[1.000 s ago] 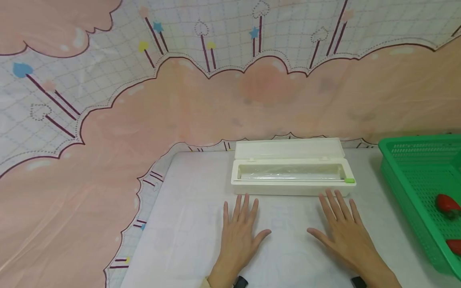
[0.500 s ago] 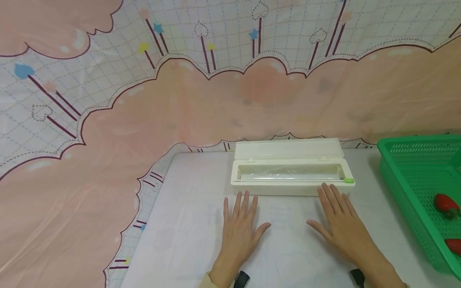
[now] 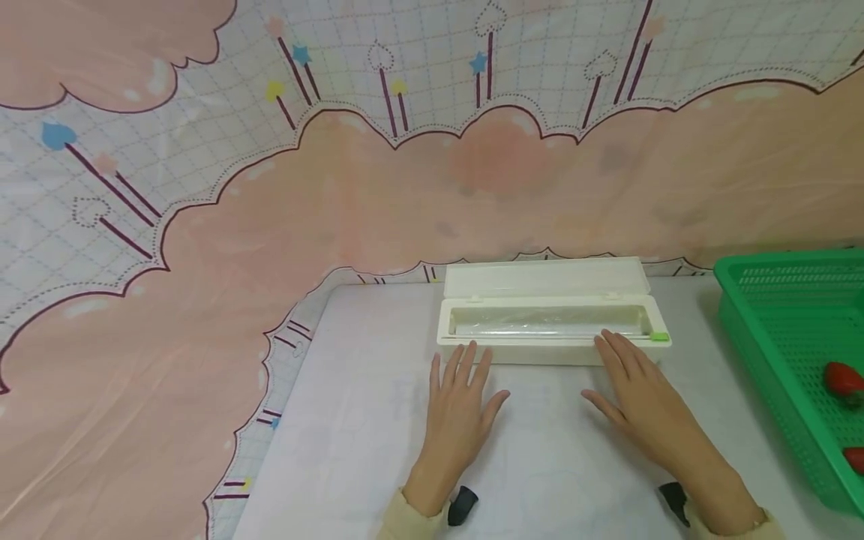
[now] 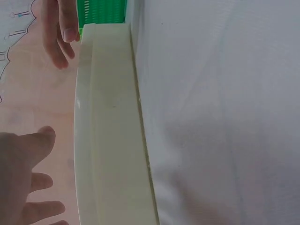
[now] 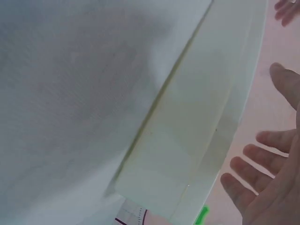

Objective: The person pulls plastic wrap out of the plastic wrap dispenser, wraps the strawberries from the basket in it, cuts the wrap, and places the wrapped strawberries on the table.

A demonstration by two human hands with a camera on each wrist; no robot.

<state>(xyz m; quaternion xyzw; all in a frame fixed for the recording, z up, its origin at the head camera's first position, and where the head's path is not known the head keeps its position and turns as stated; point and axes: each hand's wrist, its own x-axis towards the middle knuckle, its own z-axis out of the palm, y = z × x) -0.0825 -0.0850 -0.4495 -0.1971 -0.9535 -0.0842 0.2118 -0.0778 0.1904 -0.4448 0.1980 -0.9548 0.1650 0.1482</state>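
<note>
A long white plastic-wrap dispenser box lies on the white-covered table with its lid tipped back. Inside it shows a roll of clear plastic wrap, and a green slider sits at the right end of the front rim. My left hand, fingers spread, hovers in front of the box's left part with the fingertips overlapping its front wall. Toward the right end, my right hand has its straight fingertips over the front rim. Both hands hold nothing; the wrist views show their fingers extended above the box.
To the right stands a green plastic basket with red strawberries in it. Behind the table hangs a peach and white patterned cloth. White cloth covers the tabletop.
Both hands have moved forward toward the box; the right fingertips now reach over its front rim, the left ones over its front wall. The box stays in place.
</note>
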